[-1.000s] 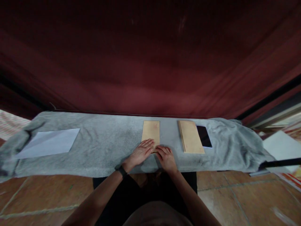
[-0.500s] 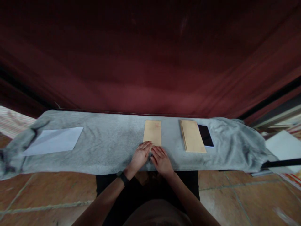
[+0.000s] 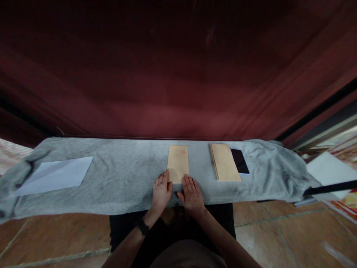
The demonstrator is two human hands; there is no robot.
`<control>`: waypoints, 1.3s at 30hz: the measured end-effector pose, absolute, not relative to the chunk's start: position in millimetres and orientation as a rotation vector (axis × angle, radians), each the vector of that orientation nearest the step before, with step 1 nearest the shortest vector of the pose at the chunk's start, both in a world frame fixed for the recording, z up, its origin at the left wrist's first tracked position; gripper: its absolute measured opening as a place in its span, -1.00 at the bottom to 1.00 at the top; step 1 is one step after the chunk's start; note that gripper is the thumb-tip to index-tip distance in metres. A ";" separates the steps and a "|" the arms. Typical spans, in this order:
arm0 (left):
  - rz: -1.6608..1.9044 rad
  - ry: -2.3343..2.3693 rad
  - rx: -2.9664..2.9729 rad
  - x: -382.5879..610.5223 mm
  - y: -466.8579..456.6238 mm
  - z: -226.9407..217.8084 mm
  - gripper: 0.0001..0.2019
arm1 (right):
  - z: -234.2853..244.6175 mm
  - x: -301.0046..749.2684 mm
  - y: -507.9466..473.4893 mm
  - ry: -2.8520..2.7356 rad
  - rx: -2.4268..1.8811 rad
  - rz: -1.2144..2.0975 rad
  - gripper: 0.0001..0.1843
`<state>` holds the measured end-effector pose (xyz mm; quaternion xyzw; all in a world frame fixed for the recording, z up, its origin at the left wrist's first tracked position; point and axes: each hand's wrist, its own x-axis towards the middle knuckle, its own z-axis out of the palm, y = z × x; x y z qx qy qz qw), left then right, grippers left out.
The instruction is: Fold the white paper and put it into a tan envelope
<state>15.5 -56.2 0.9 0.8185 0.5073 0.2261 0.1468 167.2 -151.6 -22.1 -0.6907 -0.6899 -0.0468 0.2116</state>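
A tan paper envelope (image 3: 177, 162) with a faint red mark near its top right corner lies flat in front of me on a grey cloth. At its lower left corner rests my left hand (image 3: 161, 190), fingers stretched out and touching the edge. My right hand (image 3: 192, 193) lies flat at the lower right corner, its fingertips on the envelope and the cloth. Neither hand grips anything. To the right is a small stack of similar tan envelopes (image 3: 226, 163), partly over or against a dark-screened phone (image 3: 240, 161).
White paper (image 3: 60, 174) lies on the left of the grey cloth (image 3: 122, 167), which covers a long narrow surface. Behind it rises a dark red panel (image 3: 167, 93). A white sheet (image 3: 331, 173) and a black bar (image 3: 333, 187) are at the far right. Tiled floor shows below.
My hands have moved apart, from close together over the envelope's lower edge to its two lower corners. The whole view has shifted slightly.
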 end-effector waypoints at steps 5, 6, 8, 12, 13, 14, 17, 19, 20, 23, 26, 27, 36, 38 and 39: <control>0.825 1.472 1.891 33.3 -48.3 8.5 -0.32 | -12.2 152.1 -141.8 -1.835 -2.028 -0.086 -0.37; 0.847 1.438 1.746 35.7 -46.0 9.7 -0.29 | -8.1 149.8 -139.8 -1.814 -2.048 -0.076 -0.38; 0.891 1.336 1.498 41.2 -43.0 14.0 -0.25 | 1.5 147.8 -136.2 -1.774 -2.077 -0.058 -0.41; 0.966 1.166 1.395 62.7 -47.9 33.6 -0.26 | 18.5 159.2 -128.8 -1.601 -2.070 0.089 -0.57; 0.965 1.128 1.418 70.4 -50.8 39.7 -0.29 | 20.6 165.2 -126.6 -1.504 -2.022 0.179 -0.60; 0.957 1.083 1.446 78.4 -53.8 45.3 -0.32 | 21.4 171.8 -124.2 -1.359 -1.941 0.308 -0.63; 0.945 1.004 1.559 99.7 -60.3 54.0 -0.41 | 17.6 190.9 -117.9 -0.863 -1.624 0.694 -0.73; 0.926 1.028 1.673 108.3 -61.5 50.9 -0.45 | 12.3 199.1 -116.2 -0.686 -1.504 0.831 -0.62; 0.900 1.055 1.730 110.8 -61.5 47.1 -0.47 | 9.6 201.5 -116.5 -0.633 -1.457 0.890 -0.57; 0.743 1.127 1.811 113.7 -60.3 32.3 -0.44 | 4.5 203.9 -121.6 -0.411 -1.225 1.117 -0.58; 0.616 1.148 1.770 114.1 -57.8 21.9 -0.42 | 5.8 205.3 -128.8 -0.278 -1.093 1.270 -0.60; 0.593 1.147 1.760 114.2 -56.4 20.1 -0.42 | 7.2 206.5 -131.0 -0.277 -1.095 1.297 -0.60; 0.515 1.193 1.807 111.7 -41.2 7.2 -0.44 | 11.2 227.7 -146.4 -0.658 -1.484 1.377 -0.56; 0.473 1.196 1.895 109.0 -42.7 4.8 -0.44 | 9.8 232.7 -148.3 -0.890 -1.677 1.038 -0.57; 0.459 1.203 1.958 107.7 -44.4 4.5 -0.44 | 8.9 235.1 -149.4 -1.028 -1.756 0.807 -0.58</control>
